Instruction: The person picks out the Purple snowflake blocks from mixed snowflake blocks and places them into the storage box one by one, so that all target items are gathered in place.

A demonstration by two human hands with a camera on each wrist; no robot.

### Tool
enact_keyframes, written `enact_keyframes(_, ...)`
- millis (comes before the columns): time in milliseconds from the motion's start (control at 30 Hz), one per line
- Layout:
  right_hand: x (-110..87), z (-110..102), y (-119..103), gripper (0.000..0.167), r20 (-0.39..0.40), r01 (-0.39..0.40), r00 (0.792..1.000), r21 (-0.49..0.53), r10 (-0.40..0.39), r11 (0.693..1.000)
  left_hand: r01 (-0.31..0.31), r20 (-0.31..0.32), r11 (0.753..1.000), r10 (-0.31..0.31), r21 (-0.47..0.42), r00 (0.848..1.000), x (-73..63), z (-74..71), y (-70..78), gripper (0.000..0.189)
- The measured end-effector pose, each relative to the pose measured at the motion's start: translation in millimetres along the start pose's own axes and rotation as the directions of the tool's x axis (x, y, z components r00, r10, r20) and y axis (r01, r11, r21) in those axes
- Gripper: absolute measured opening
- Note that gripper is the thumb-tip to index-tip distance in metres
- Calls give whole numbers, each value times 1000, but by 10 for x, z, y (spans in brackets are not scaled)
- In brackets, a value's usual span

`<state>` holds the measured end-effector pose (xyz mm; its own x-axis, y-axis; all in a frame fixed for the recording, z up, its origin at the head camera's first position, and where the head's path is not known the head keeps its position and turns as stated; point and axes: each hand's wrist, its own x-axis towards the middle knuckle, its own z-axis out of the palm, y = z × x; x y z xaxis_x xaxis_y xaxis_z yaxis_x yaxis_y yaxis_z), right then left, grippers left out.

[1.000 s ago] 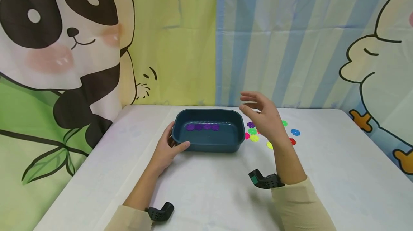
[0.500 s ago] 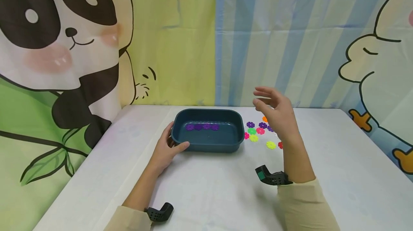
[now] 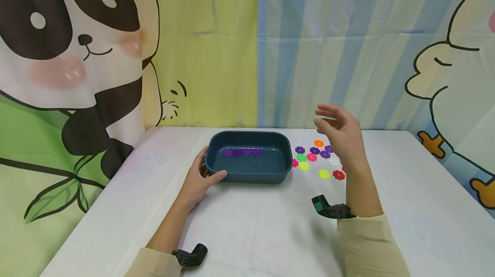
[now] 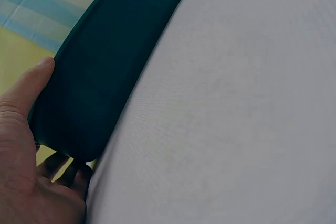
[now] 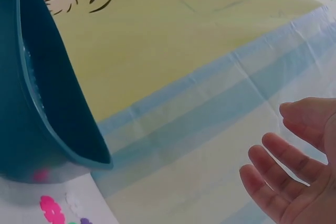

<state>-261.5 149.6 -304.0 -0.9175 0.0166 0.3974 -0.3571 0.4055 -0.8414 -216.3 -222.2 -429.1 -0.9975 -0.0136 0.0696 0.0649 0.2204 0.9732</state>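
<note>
A dark teal plastic bin stands on the white table in the head view. Several purple flower-shaped discs lie in a row on its floor. My left hand grips the bin's left end, the thumb over the front rim and the fingers round the side; the left wrist view shows the thumb against the bin wall. To the right, my right hand is raised above the table, palm turned left, fingers relaxed and nothing held. The right wrist view shows the same hand apart from the bin.
Loose flower-shaped discs are scattered right of the bin: an orange disc, a yellow disc, a red disc, a green disc and others. A patterned curtain hangs behind the table's far edge.
My right hand has moved right, away from the bin, uncovering more of the scattered discs. My left hand and the bin have stayed in place.
</note>
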Motion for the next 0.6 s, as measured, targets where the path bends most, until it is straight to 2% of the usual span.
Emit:
enact_keyframes(367, 45, -72, 206, 49, -45, -84, 996, -13, 83, 996, 1, -2, 1000, -1, 1, 1000, 0, 0, 5, 101)
enact_keyframes(600, 60, -94, 283, 50, -46, -126, 991, -32, 124, 992, -1, 0, 1000, 1, -2, 1000, 5, 2, -1, 101)
